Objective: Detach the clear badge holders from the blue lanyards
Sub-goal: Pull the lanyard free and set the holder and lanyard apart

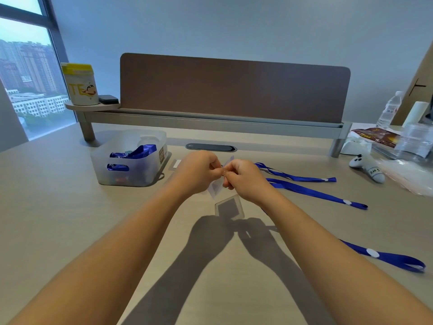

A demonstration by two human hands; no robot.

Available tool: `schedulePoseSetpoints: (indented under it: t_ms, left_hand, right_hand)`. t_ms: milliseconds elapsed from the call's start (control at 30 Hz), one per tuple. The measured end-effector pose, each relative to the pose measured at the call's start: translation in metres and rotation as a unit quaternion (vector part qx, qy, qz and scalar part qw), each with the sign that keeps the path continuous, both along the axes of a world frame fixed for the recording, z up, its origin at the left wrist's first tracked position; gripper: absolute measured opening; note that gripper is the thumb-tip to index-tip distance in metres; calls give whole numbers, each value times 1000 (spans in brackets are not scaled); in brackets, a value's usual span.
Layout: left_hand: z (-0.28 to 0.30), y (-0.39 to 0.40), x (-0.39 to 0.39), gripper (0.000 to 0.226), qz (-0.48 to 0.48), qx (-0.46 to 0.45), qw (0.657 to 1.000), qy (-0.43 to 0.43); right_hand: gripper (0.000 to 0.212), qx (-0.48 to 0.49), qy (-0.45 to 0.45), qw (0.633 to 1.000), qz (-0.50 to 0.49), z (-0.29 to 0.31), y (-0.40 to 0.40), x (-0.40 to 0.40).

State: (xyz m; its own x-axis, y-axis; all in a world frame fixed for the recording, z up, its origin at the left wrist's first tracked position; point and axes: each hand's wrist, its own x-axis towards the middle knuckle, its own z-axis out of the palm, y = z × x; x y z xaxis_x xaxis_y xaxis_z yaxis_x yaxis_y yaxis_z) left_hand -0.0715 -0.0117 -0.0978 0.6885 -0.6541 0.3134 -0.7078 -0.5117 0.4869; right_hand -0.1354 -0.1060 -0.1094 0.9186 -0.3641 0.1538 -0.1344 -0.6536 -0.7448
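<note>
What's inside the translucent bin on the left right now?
The translucent bin holds bunched blue lanyards, seen over the rim and through the handle cut-out. Something reddish shows faintly low through the frosted wall. What lies beneath the lanyards, badge holders included, is hidden.

A clear badge holder [216, 187] hangs tilted between both hands above the surface; another [229, 207] lies flat just nearer. Blue lanyards [311, 192] stretch out flat to the right.

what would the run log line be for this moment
step: unclipping | left hand: pinching clear badge holder | right hand: at its clip | freed badge holder: on desk
</note>
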Motion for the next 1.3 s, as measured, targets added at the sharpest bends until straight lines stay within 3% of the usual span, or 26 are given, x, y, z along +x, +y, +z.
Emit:
schedulePoseSetpoints:
  t_ms: [367,433,500,567,633,733,833,900,967,1067,1133,1200,1300]
  left_hand:
    - [-15,10,6,20,-4,-72,997,-3]
    - [-15,13,9,17,-17,-94,994,56]
    - [-17,18,10,21,-25,-128,974,186]
    - [-23,26,11,36,1,-138,925,353]
    - [-31,37,15,56,35,-84,867,490]
    - [-42,46,17,71,27,-16,789,614]
    - [-42,42,15,58,27,-172,695,698]
    - [-39,40,15,36,43,-321,636,701]
    - [-33,41,16,22,68,-419,603,675]
    - [-24,44,14,15,99,-440,650,612]
    - [-20,43,12,18,104,-440,680,577]
    - [-17,40,9,22,102,-446,694,556]
    - [-11,36,0,21,97,-451,695,552]
  right_hand:
    - [18,36,-40,998,14,-4,10,5]
    - [21,58,-25,998,22,-4,9,5]
    - [23,89,-9,996,22,-2,7,4]
    - [23,139,-19,990,13,2,4,2]
    - [25,187,-43,981,8,7,1,0]
    - [29,230,-66,971,16,12,0,1]
    - [33,270,-66,960,22,13,2,1]
    - [32,276,-50,960,23,12,1,-1]
    - [23,242,-3,970,-1,9,0,-2]
    - [29,158,34,984,-79,-1,1,-2]
    - [27,137,-28,981,-133,-7,6,-6]
    - [28,175,-50,973,-141,-12,13,-9]
    - [30,330,33,940,-82,-21,37,-13]
